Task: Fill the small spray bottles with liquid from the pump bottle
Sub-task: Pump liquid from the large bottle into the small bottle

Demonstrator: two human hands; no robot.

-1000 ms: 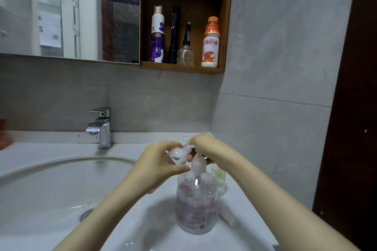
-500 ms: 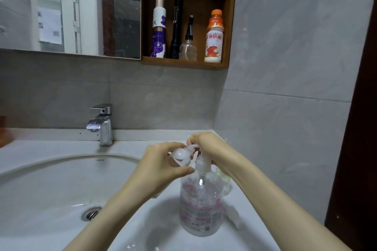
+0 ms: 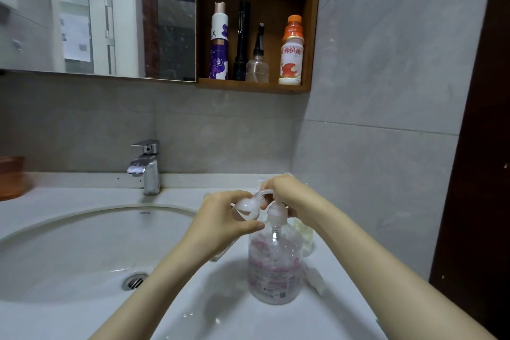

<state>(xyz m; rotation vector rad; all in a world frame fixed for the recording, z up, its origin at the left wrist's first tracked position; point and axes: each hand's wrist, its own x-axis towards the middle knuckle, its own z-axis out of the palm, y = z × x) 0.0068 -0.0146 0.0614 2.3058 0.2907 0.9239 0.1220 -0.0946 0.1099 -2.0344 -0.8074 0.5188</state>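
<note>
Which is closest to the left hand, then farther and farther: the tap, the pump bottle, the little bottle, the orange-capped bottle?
1. Little bottle: held in the left hand.
2. Pump bottle: just to its right.
3. Tap: back left, behind the sink.
4. Orange-capped bottle: up on the shelf.

I see a white sink (image 3: 82, 218) with a round metal drain (image 3: 135, 281) in it. A shiny tap (image 3: 147, 167) stands at the back of the sink. Above it hangs a big mirror (image 3: 96, 14). Beside the mirror is a wooden shelf (image 3: 254, 87). On it stand a purple and white bottle (image 3: 218, 44), a black flashlight (image 3: 242, 41) and a drink bottle with an orange cap (image 3: 291, 55). The gray wall (image 3: 386, 77) is tiled. A brown thing (image 3: 11, 176) sits at the far left, too cut off for me to tell what it is.
</note>
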